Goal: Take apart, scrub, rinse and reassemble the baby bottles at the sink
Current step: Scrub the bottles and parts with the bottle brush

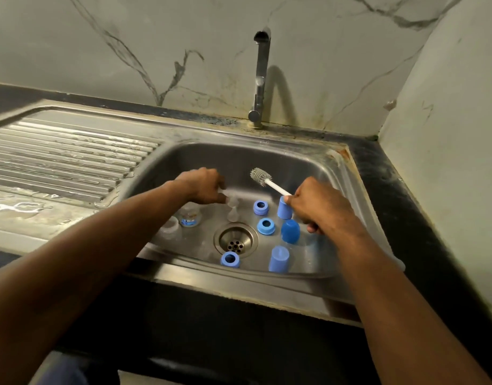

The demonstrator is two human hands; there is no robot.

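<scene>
In the steel sink basin [317,168] lie dismantled bottle parts. My left hand [204,186] pinches a clear teat [233,200] just above another clear teat [233,215] on the basin floor. My right hand [319,204] grips the white handle of a grey bottle brush [261,177], bristles pointing up and left. Two clear bottles [190,215] [171,227] lie under my left wrist. Three blue collar rings [261,207] [266,225] [230,259] and three blue caps [284,208] [290,231] [279,259] stand around the drain [235,240].
A chrome tap [261,79] rises behind the basin, no water running. The wet ribbed draining board [66,159] lies to the left. A dark counter [400,190] and a marble-look wall [447,120] close in on the right.
</scene>
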